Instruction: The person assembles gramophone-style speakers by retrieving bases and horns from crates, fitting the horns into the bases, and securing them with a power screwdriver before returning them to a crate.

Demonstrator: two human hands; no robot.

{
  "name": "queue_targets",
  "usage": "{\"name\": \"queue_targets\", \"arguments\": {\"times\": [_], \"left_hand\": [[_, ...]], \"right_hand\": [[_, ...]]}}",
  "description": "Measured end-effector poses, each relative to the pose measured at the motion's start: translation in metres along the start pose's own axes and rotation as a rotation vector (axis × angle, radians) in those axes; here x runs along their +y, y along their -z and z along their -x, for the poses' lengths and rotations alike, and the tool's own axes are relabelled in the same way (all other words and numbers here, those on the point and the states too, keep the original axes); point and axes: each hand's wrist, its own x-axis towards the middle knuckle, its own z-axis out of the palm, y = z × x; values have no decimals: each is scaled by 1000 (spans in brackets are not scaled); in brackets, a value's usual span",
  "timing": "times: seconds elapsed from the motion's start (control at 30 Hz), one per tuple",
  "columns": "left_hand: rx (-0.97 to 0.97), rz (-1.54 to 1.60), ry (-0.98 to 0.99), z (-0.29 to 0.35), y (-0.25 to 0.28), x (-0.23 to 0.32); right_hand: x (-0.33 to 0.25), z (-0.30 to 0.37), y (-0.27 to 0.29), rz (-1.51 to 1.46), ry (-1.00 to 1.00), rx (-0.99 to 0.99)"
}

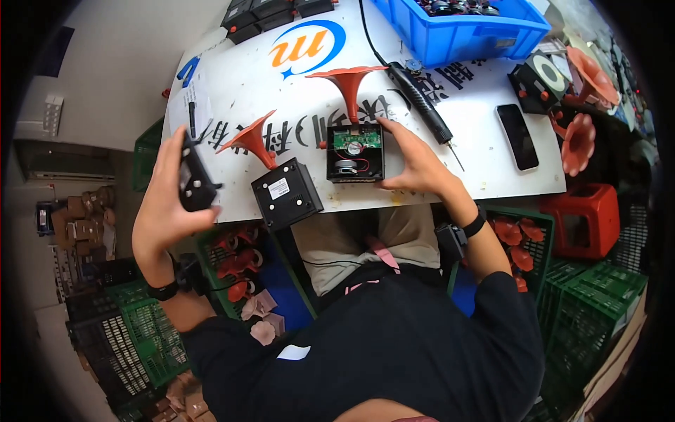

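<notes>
My left hand (158, 204) is at the table's left edge, its fingers and thumb closed round a black plastic cover (197, 180). My right hand (420, 160) grips the right side of an open gramophone-style speaker box (357, 171), fingers at its upper corner and thumb at its lower one. Inside that box show a green circuit board (344, 139), red wires and a round speaker; a red horn (349, 86) rises from its far side. Between my hands lies a second black box (287, 195), closed, with pale feet, a white label and its own red horn (256, 145).
On the white table (239, 77), a corded electric screwdriver (422, 104) and a phone (517, 137) lie right. A blue bin (478, 39) of parts stands behind. Black boxes (260, 15) sit far left, assembled horn speakers (540, 83) far right. Crates (204, 246) flank my legs.
</notes>
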Motion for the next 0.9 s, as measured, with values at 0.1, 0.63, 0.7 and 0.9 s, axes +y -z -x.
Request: {"name": "queue_targets", "arguments": {"times": [0.1,0.63,0.7,0.9], "left_hand": [[187,-42,405,49,-49,-107],[423,-207,385,41,-142,-100],[612,-41,237,36,-136,-55],[365,27,-260,-8,-157,59]], "right_hand": [[-27,-20,11,-33,166,89],[-81,-99,-37,717,203,-783],[-66,-91,-28,677,241,-720],[-64,-75,7,341,278,-382]]}}
